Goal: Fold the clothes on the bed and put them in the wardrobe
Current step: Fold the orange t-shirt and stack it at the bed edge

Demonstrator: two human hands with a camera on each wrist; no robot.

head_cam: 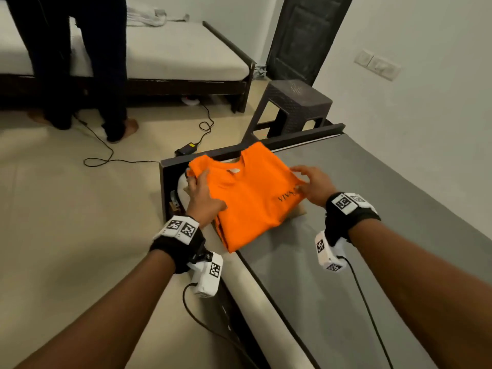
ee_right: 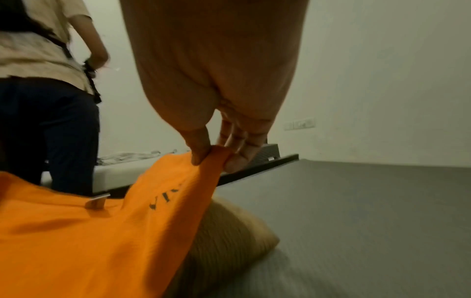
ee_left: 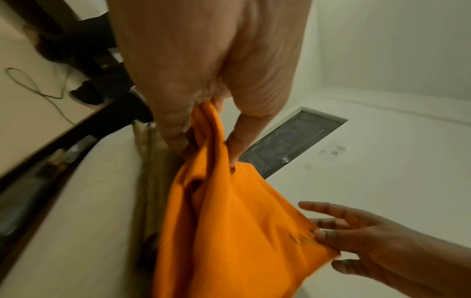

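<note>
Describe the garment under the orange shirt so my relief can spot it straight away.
Start at the grey bed, at its corner nearest the dark stool. There both hands hold the orange shirt; the tan garment peeks out under its right edge. It is ribbed and dull beige, not bright orange.

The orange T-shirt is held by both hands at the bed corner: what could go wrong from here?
The orange T-shirt lies on a tan garment at the bed's corner, so it could slide to the floor. The left hand and right hand only pinch edges; lifting may undo the folds.
</note>
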